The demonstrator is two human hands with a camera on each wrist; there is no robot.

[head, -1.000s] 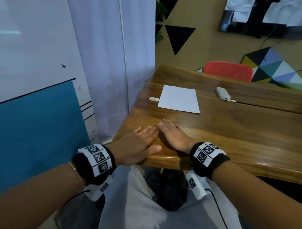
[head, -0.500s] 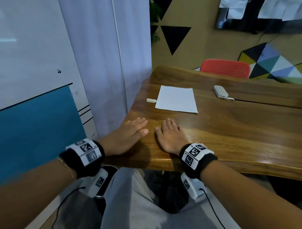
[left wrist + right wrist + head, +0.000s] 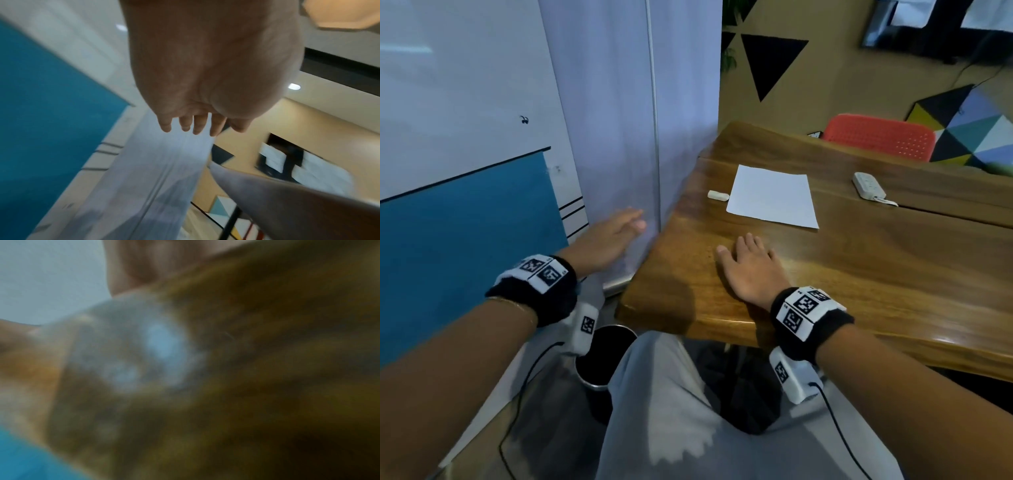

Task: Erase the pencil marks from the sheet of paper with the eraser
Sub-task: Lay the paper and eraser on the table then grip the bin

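Currently, I read the left hand (image 3: 607, 240) as suspended in the air off the left edge of the counter (image 3: 859, 274), in front of the pale curtain (image 3: 619, 120). Its fingers (image 3: 196, 125) are straight and slightly spread, and it holds nothing; the left wrist view confirms this, with the palm bare and the fingertips apart.

I see the right hand (image 3: 750, 274) lying palm down on the counter near the front edge, fingers extended and flat against the wood, holding nothing. The right wrist view is blurred and dark; it probably shows the wood surface close to the lens, but I cannot confirm any detail from it.

The sheet of paper (image 3: 774, 197) lies flat on the counter, beyond the right hand and well apart from it. I cannot make out any pencil marks on it at this resolution. The eraser (image 3: 718, 195), a small white block, lies on the counter just beside the left edge of the sheet, without touching it. Neither hand touches the sheet or the eraser.

A white remote control (image 3: 868, 185) lies on the counter to the right of the sheet, well apart from it. A red chair (image 3: 880, 137) stands behind the counter.
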